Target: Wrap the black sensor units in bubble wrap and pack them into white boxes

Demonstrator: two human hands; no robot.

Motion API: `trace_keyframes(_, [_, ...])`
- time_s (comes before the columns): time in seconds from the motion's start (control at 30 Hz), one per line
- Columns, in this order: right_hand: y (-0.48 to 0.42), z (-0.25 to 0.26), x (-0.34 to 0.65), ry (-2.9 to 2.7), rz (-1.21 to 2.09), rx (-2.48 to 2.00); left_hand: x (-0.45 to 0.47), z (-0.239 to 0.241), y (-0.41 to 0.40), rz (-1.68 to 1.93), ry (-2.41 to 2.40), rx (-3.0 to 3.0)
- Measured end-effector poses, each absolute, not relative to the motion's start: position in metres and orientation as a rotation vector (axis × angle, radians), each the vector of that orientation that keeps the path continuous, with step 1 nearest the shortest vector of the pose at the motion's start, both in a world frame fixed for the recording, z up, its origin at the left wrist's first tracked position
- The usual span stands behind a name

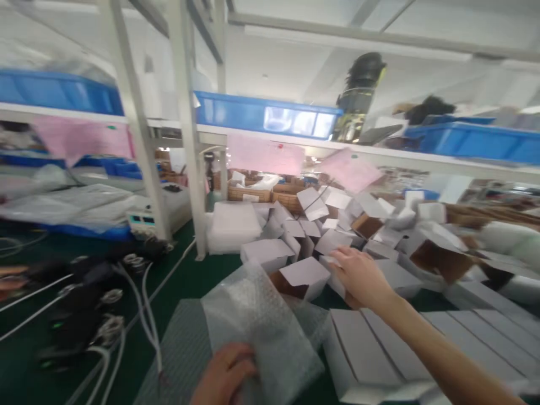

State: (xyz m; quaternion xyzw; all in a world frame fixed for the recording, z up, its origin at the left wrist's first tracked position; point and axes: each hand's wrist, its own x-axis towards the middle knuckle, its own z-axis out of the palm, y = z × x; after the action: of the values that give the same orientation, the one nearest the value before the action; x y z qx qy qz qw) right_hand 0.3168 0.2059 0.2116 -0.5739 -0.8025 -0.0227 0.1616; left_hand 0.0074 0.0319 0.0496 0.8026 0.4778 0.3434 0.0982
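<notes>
My left hand point(230, 371), low in the middle, is closed on the near edge of a clear bubble-wrap bag point(257, 320). The bag tilts up over more bubble wrap point(181, 332) lying on the green table. My right hand point(358, 275) reaches out to the heap of small white boxes, with its fingers bent round a white box point(334, 278). Part of that box is hidden by the hand. Just left of it lies an open white box point(306, 275) with a brown inside. Motion blurs the view slightly.
A row of closed white boxes point(363, 343) stands under my right forearm. Black devices with pale cables point(143, 298) lie at left. Behind are a stack of white foam sheets point(234, 225), a metal post point(192, 140) and a shelf with blue bins point(265, 115).
</notes>
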Motion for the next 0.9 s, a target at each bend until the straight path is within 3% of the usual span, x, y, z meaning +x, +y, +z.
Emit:
trace_keyframes(0.1, [0.152, 0.188, 0.286, -2.368, 0.036, -1.15, 0.005, 0.06, 0.013, 0.975, 1.443, 2.34])
trace_keyframes(0.17, [0.118, 0.158, 0.263, -2.442, 0.284, -0.927, 0.0, 0.069, 0.003, 1.029, 1.447, 2.312])
trace_keyframes(0.3, [0.073, 0.102, 0.203, -2.734, 0.871, -0.943, -0.027, 0.086, -0.01, 1.196, 1.714, 2.169])
trace_keyframes(0.37, [0.06, 0.091, 0.17, -2.808, 0.962, -1.046, -0.054, 0.092, -0.01, 1.261, 1.969, 2.044])
trace_keyframes(0.5, [0.047, 0.105, 0.121, -3.098, 0.891, -1.098, -0.121, 0.098, -0.002, 1.388, 2.447, 1.716])
trace_keyframes(0.63, [0.067, 0.114, 0.099, -3.052, 0.621, -0.933, -0.174, 0.093, 0.0, 1.387, 2.8, 1.178])
trace_keyframes(0.73, [0.104, 0.106, 0.088, -2.993, 0.425, -0.822, -0.194, 0.085, -0.004, 1.34, 2.78, 0.972])
trace_keyframes(0.9, [0.123, 0.119, 0.075, -2.817, 0.189, -1.064, -0.204, 0.079, -0.018, 1.429, 2.617, 1.051])
